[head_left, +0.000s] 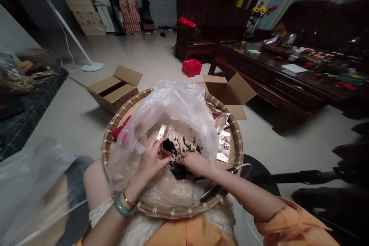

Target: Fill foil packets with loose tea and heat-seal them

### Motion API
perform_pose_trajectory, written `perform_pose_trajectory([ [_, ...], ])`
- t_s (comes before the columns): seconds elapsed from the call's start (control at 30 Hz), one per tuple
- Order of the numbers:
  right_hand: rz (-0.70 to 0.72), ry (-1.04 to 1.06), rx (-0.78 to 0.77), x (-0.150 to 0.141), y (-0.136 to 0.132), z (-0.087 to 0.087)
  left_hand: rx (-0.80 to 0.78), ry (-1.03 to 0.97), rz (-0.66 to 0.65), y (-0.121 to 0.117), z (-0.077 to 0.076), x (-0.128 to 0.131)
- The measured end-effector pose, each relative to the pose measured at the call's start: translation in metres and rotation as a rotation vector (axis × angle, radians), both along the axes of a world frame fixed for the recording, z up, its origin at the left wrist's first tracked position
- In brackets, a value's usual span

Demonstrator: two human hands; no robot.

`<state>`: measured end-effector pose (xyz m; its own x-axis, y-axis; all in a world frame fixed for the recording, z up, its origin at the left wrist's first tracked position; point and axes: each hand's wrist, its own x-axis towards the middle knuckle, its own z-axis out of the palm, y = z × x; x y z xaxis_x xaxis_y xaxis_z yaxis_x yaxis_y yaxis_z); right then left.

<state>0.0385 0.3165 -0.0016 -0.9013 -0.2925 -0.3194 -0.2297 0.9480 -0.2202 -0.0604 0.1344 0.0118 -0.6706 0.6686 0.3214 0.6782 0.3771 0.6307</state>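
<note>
A round woven bamboo tray (236, 138) rests across my lap, with a clear plastic bag (184, 102) spread open in it. Inside the bag lie loose dark dried leaf-like bits (177, 171). My left hand (151, 157) is closed around a small foil packet (169, 147), whose dark open mouth faces up. Beside it, my right hand (198, 164) is closed with its fingertips down at the dark bits; what they hold is hidden. A shiny foil packet with black characters (224, 146) lies at the tray's right, and a light strip (162, 131) sits behind my left hand.
Open cardboard boxes stand beyond the tray, one box (115, 88) left and another box (227, 88) right. A black device with a white cable (213, 191) rests near the tray's right rim. A dark wooden table (259, 73), red box (191, 68) and white fan stand (92, 66) are farther off.
</note>
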Motion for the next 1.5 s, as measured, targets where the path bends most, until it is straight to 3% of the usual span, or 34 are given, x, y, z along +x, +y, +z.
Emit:
perform_pose_trajectory([
  [0.13, -0.152, 0.05, -0.206, 0.007, 0.018, 0.01, 0.021, 0.004, -0.029, 0.004, 0.001, 0.0],
  [0.3, -0.404, 0.314, -0.581, 0.01, 0.027, 0.064, 0.001, -0.024, -0.086, 0.012, -0.001, 0.003],
  [0.4, -0.386, 0.419, -0.729, 0.009, 0.018, 0.094, 0.01, -0.008, -0.084, 0.017, 0.001, 0.008],
  [0.47, -0.383, 0.445, -0.818, 0.01, 0.012, 0.102, 0.02, -0.016, -0.085, 0.02, 0.003, 0.011],
  [0.57, -0.473, 0.471, -0.819, 0.017, 0.004, 0.098, 0.032, -0.032, -0.065, 0.023, 0.005, 0.016],
  [0.73, -0.458, 0.431, -0.479, 0.024, -0.002, 0.075, 0.064, 0.015, 0.001, 0.033, 0.002, 0.025],
  [0.8, -0.452, 0.428, -0.446, 0.02, -0.001, 0.067, 0.051, -0.052, 0.02, 0.036, 0.001, 0.026],
  [1.13, -0.484, 0.246, -0.575, 0.005, 0.011, 0.036, 0.002, -0.673, -0.137, 0.034, -0.011, 0.008],
  [1.23, -0.588, 0.107, -0.825, 0.001, 0.014, 0.031, -0.001, -0.925, -0.247, 0.03, -0.01, 0.006],
  [1.3, -0.653, -0.005, -1.002, 0.002, 0.016, 0.032, 0.028, -1.015, -0.257, 0.029, -0.006, 0.007],
  [1.37, -0.704, -0.025, -1.075, 0.007, 0.017, 0.037, 0.086, -1.108, -0.247, 0.029, -0.002, 0.009],
  [1.43, -0.694, 0.075, -0.994, 0.022, 0.021, 0.044, 0.142, -1.196, -0.215, 0.03, 0.0, 0.011],
  [1.5, -0.573, 0.124, -0.753, 0.045, 0.028, 0.051, 0.199, -1.262, -0.151, 0.03, 0.001, 0.012],
])
